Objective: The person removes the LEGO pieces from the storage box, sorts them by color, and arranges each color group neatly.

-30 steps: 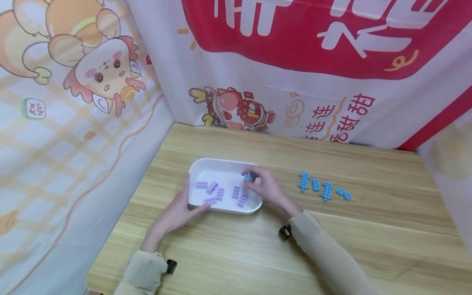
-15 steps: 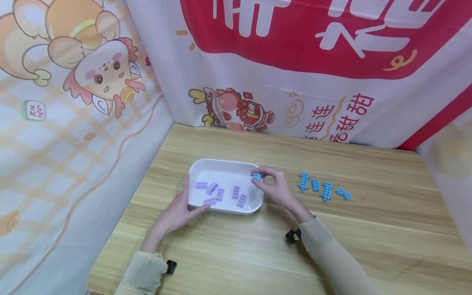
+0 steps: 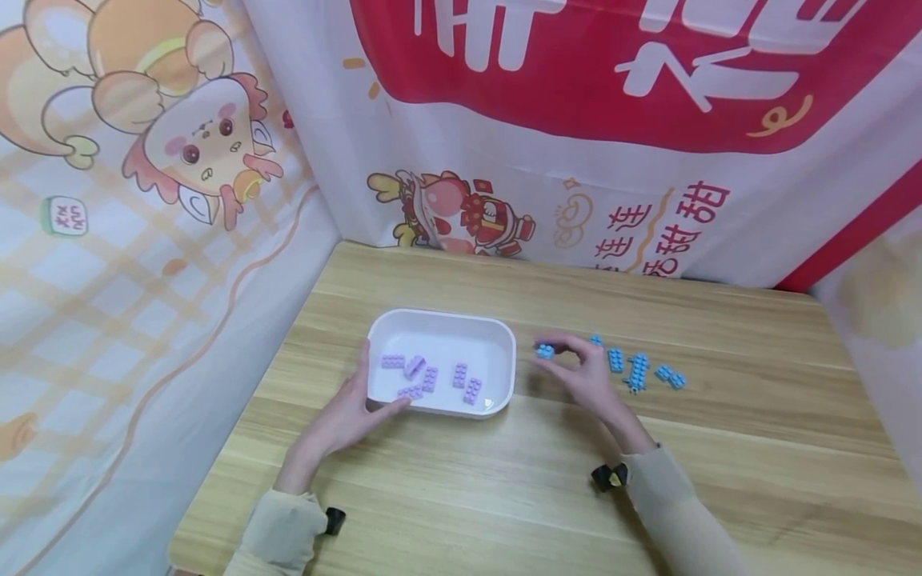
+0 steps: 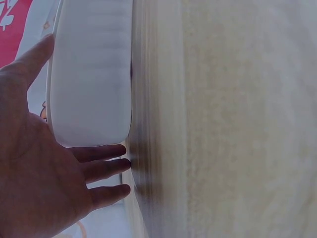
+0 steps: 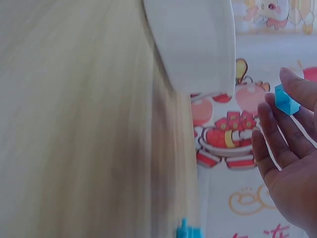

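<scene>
Over the tabletop (image 3: 446, 496), left fingers (image 4: 106, 168) spread against a tray (image 3: 439, 336); right fingers (image 5: 270, 124) pinch a blue brick (image 3: 544, 351) slackening could drop.

Right hand (image 5: 292, 171): palm partly showing, thumb and fingers (image 5: 272, 130) pinching a brick
Blue brick (image 5: 286, 102): held between thumb and fingertips, apart from the tray
White tray (image 5: 198, 44): outer wall and rounded corner visible, resting near the table's edge beside the cloth
Other blue piece (image 5: 189, 232): near that same edge, partly cut off
Table (image 5: 89, 124): pale wood grain, blurred
Cloth (image 5: 213, 198): beyond the edge, printed with cartoon figures and red lettering
</scene>
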{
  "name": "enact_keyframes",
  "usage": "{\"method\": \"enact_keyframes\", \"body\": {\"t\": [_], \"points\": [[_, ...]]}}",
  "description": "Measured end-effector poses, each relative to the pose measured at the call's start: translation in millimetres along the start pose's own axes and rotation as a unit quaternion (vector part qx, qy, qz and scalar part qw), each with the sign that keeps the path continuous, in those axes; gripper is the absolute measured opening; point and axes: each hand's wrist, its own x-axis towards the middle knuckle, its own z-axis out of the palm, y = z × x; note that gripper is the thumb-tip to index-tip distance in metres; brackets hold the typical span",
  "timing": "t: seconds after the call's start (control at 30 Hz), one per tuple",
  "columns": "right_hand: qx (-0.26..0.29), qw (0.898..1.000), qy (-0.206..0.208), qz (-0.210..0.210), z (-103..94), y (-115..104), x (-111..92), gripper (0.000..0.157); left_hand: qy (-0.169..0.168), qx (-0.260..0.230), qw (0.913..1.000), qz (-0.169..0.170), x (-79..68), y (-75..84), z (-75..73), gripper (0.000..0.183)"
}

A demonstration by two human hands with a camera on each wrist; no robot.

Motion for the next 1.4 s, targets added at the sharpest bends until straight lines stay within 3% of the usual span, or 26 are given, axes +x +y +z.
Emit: {"method": "enact_keyframes", "body": {"t": [0.2,0.43,0.7,0.83,1.17,1.33,1.4], "points": [[-0.01,1.0,0.015,0.019,-19.1,14,-15,0.03,0.0,-0.002,1.0,-0.002,-0.4,0.0,-0.1,0.133],[0.014,0.999,0.035,0.025,-39.9,25,-28,0.032,0.0,-0.001,1.0,-0.002,-0.5,-1.1,-0.3,0.133],[-0.078,0.992,0.082,0.056,-71.0,31,-38,0.034,-0.001,-0.002,1.0,0.0,0.1,-1.5,-0.1,0.133],[-0.09,0.989,0.103,0.058,-88.9,39,-45,0.033,-0.001,-0.004,1.0,0.002,0.6,-0.9,-0.4,0.133],[-0.147,0.972,0.13,0.132,-127.0,57,-70,0.027,-0.005,0.003,1.0,-0.004,1.2,-0.9,-0.2,0.136],[-0.156,0.965,0.187,0.101,-139.3,68,-74,0.024,-0.003,0.004,1.0,-0.001,0.3,-0.3,-0.8,0.134],[-0.169,0.962,0.189,0.099,-143.9,72,-75,0.023,-0.003,0.001,1.0,-0.002,-0.1,-0.2,-0.9,0.134]]}}
